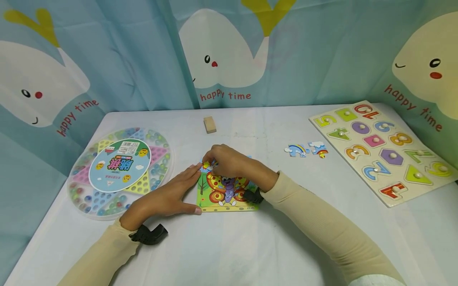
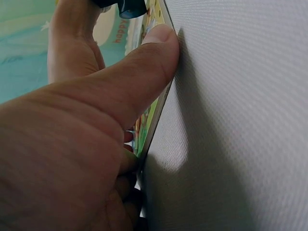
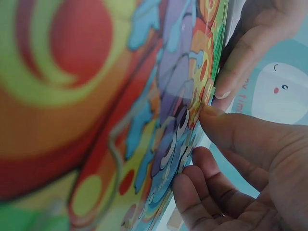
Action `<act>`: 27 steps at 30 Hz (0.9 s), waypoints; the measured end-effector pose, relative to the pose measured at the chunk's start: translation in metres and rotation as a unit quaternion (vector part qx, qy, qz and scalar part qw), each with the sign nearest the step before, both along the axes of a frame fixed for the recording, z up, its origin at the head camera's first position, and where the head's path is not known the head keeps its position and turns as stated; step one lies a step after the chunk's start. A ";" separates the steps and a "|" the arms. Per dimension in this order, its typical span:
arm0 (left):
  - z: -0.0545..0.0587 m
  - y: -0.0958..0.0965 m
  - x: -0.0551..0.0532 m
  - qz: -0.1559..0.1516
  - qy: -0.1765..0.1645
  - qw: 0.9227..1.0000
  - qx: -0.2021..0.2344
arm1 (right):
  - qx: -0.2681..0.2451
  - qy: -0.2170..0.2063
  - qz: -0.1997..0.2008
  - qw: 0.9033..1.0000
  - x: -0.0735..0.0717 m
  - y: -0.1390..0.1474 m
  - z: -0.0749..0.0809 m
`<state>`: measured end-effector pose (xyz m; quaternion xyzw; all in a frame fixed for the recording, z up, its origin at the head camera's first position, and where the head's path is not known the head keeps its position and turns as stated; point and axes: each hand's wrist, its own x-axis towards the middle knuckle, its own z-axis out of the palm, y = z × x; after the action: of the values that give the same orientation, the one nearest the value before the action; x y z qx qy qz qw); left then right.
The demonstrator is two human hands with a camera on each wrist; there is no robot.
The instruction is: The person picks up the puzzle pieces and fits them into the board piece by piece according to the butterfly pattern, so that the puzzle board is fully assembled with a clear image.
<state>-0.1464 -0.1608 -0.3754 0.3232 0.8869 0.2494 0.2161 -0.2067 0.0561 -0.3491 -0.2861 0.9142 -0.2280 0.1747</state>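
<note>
A jigsaw puzzle [image 1: 229,192] with a butterfly picture lies flat in a thin tray on the white table. Along its left edge, my left hand [image 1: 171,194] rests with fingers extended; in the left wrist view the thumb [image 2: 159,48] presses on the tray's side. My right hand [image 1: 225,161] reaches over the puzzle's upper left corner. There its thumb and curled fingers pinch a small puzzle piece [image 3: 208,94], which stands a little proud of the picture, close to the left fingertips. Two loose sky-and-rainbow pieces, one [image 1: 297,150] beside the other [image 1: 318,149], lie to the right.
On the left is a round marble board game [image 1: 119,165] under a clear cover. A number-and-shape peg board [image 1: 397,174] lies at the right. A small wooden block [image 1: 210,124] sits behind the puzzle, and a blue whale-print curtain [image 1: 143,59] hangs at the back.
</note>
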 end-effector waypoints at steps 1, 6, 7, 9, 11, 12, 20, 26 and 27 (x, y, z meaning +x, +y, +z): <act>0.000 0.000 0.000 0.000 0.000 1.000 0.000 | -0.002 0.000 0.000 1.000 0.000 0.000 0.000; -0.001 -0.001 -0.001 0.001 0.000 1.000 -0.001 | -0.004 0.011 0.000 1.000 0.001 -0.002 -0.001; -0.001 -0.001 -0.001 0.001 0.000 1.000 -0.001 | -0.005 0.014 -0.001 1.000 0.001 -0.003 -0.002; -0.001 -0.001 -0.002 0.002 0.001 1.000 -0.001 | -0.001 0.023 0.000 1.000 0.002 -0.004 -0.002; -0.001 -0.001 -0.002 0.003 0.000 1.000 -0.001 | 0.003 0.028 0.000 1.000 0.002 -0.005 -0.002; 0.000 -0.001 -0.002 0.003 0.000 1.000 -0.001 | 0.005 0.028 -0.002 1.000 0.003 -0.006 -0.001; -0.002 0.000 -0.003 0.000 0.001 1.000 -0.002 | -0.030 -0.018 -0.020 0.999 0.002 0.002 0.001; -0.001 0.000 -0.001 0.003 -0.003 1.000 -0.001 | -0.064 -0.022 -0.016 0.998 0.001 0.011 0.001; -0.001 0.000 -0.001 0.003 -0.003 1.000 -0.001 | -0.067 -0.021 -0.017 0.997 0.001 0.013 0.001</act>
<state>-0.1477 -0.1609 -0.3764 0.3193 0.8876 0.2498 0.2185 -0.2057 0.0686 -0.3482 -0.2765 0.8978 -0.2975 0.1704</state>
